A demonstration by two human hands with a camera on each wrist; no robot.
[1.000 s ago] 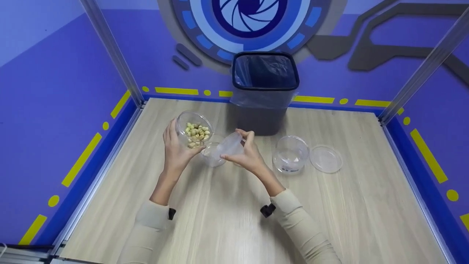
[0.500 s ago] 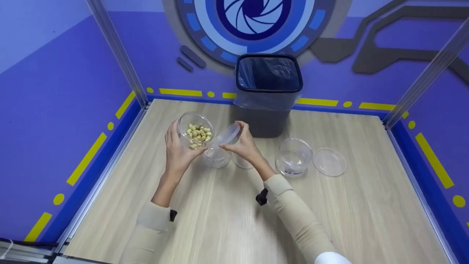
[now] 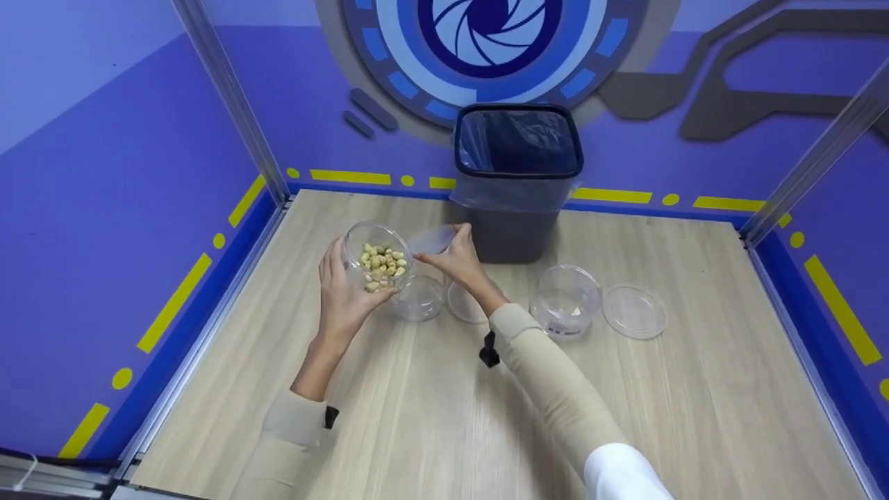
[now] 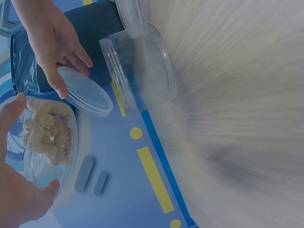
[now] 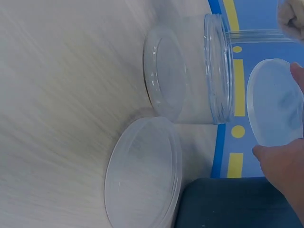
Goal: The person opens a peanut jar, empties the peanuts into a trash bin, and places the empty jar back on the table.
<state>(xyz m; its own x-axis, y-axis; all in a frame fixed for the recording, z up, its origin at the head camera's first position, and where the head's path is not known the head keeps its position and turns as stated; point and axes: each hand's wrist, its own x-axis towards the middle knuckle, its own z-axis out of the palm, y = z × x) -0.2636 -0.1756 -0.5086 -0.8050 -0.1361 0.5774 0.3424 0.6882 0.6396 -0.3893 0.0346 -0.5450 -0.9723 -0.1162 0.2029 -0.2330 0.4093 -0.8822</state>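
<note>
In the head view my left hand (image 3: 347, 298) grips a clear plastic jar (image 3: 377, 232) from its left side, fingers and thumb around the wall. Pale, nut-like pieces (image 3: 383, 264) lie inside; their exact kind is unclear. The jar is tilted and has no lid on. Just right of its rim, my right hand (image 3: 460, 260) pinches a translucent round lid (image 3: 430, 239) between thumb and fingers. Under both hands an uncovered clear jar (image 3: 419, 298) stands on the table, with a second lid (image 5: 145, 175) lying beside it, partly hidden by my right hand in the head view.
A dark bin (image 3: 517, 222) with a plastic liner stands behind the hands at the back wall. Further right are another clear jar (image 3: 566, 302) and a flat lid (image 3: 634, 312). Blue panels (image 3: 125, 208) enclose the wooden table (image 3: 430, 403).
My right hand has moved forward and left with the lid, which now lies flatter, close to the tilted jar's rim. The left hand keeps its hold on the jar, nearly still.
</note>
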